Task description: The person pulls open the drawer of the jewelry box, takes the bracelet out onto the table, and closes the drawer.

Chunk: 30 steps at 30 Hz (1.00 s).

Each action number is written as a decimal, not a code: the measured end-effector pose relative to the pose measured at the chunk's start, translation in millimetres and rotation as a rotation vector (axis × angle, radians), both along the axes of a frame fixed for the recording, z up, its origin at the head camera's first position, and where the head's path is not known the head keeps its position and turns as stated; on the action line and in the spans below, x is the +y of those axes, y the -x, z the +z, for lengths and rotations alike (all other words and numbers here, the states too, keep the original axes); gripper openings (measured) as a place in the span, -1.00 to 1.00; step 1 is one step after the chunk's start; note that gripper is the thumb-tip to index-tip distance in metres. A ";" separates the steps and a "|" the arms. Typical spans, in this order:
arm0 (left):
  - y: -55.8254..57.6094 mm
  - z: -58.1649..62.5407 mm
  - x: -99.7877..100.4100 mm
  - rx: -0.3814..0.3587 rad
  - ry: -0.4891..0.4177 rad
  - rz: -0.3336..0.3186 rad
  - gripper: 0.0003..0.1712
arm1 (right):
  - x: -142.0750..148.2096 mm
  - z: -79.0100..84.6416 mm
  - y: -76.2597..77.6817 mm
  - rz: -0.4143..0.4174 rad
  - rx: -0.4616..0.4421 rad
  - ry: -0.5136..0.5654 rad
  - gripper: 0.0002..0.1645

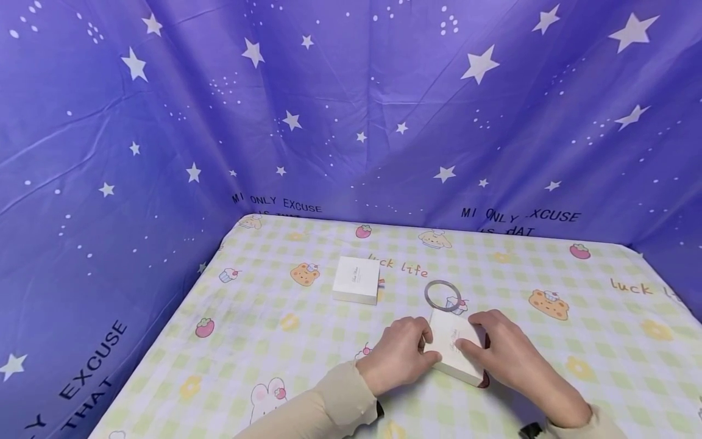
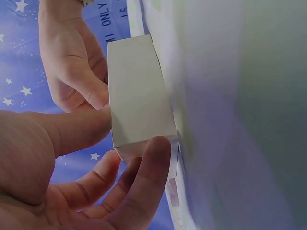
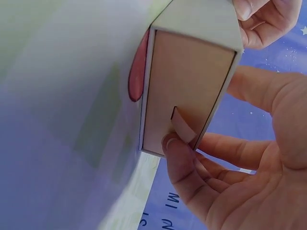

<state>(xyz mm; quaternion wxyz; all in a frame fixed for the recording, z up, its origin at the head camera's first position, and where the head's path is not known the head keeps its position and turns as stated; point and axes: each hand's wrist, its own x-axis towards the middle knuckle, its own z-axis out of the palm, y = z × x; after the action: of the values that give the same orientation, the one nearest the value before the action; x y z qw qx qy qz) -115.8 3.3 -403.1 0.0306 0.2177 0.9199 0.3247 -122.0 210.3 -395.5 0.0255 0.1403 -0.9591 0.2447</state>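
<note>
One white box (image 1: pixel 446 329) is held between the two hands, printed face up, on the cloth or barely above it; which cannot be told. By the left hand (image 1: pixel 399 353) it is gripped at its left end, with the thumb set at the near upper edge and the fingers curled about the corner. By the right hand (image 1: pixel 507 347) the opposite end is pinched, the thumb being set on the printed face and the fingers bent about the far corner. Beside that hand's fingers a tan end panel (image 3: pixel 187 72) is framed by white walls, and a small tab (image 3: pixel 183 125) is seen standing out of it, right beside a fingertip; whether it is touched cannot be told. The box seems to be steadied from the left so that the tabbed end is left within reach of the right fingers, and the right thumb is probably placed on top against tipping.

Just beyond the box, ahead of both hands, a grey ring (image 1: pixel 426 296) is laid flat, apparently out of the fingers' way. Further ahead and leftward of the left hand, well apart, a second white box (image 1: pixel 355 277) is set print-up, with a reddish tab (image 1: pixel 381 282) shown at its right side. All are borne by a checked tablecloth (image 1: pixel 318 360), past which a purple starry curtain (image 1: pixel 351 91) is hung.
</note>
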 end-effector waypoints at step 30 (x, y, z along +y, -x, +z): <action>-0.5 4.1 -16.2 -0.038 -0.029 0.019 -0.76 | -16.0 1.6 2.0 0.025 -0.021 0.003 -0.42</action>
<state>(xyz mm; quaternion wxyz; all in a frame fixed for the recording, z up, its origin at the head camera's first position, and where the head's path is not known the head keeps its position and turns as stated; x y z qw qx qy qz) -115.3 -12.9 -399.0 0.0419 0.2032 0.9164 0.3422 -124.0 194.3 -393.8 0.0126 0.1499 -0.9571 0.2477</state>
